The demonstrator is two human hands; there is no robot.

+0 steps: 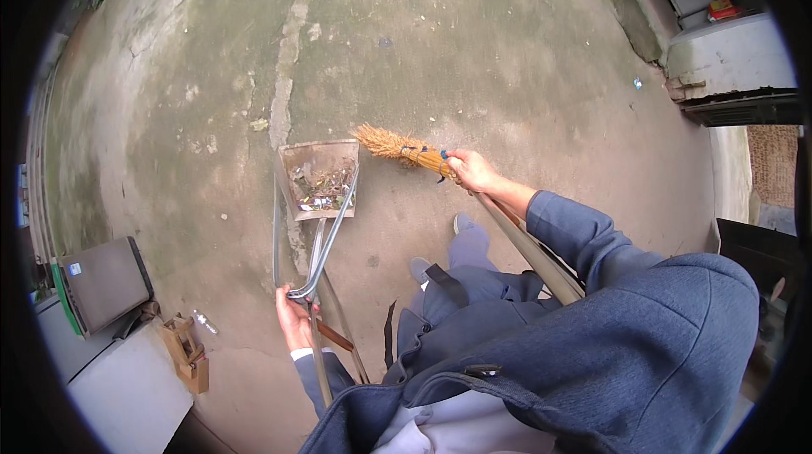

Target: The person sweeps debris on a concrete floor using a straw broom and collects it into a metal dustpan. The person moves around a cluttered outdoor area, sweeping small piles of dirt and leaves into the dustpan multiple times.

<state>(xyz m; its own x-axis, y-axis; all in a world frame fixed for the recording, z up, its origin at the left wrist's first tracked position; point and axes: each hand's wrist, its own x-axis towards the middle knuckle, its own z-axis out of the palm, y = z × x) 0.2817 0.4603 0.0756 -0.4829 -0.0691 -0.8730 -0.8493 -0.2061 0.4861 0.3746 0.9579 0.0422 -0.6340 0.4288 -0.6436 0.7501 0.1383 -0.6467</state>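
My right hand is closed around the lower handle of a straw broom, just above its bound head, and the long handle runs back under my arm. The bristles point left, close to the right rim of a metal dustpan. Dry leaves and litter lie in the pan. My left hand grips the bent metal tube handle of the dustpan. Part of its fingers is hidden behind the tubes. Long poles pass beside my left forearm.
Cracked concrete ground spreads ahead. At the left stand a small wooden stool, a plastic bottle and a grey box-like object. A low white wall is at the upper right, with a scrap of litter near it.
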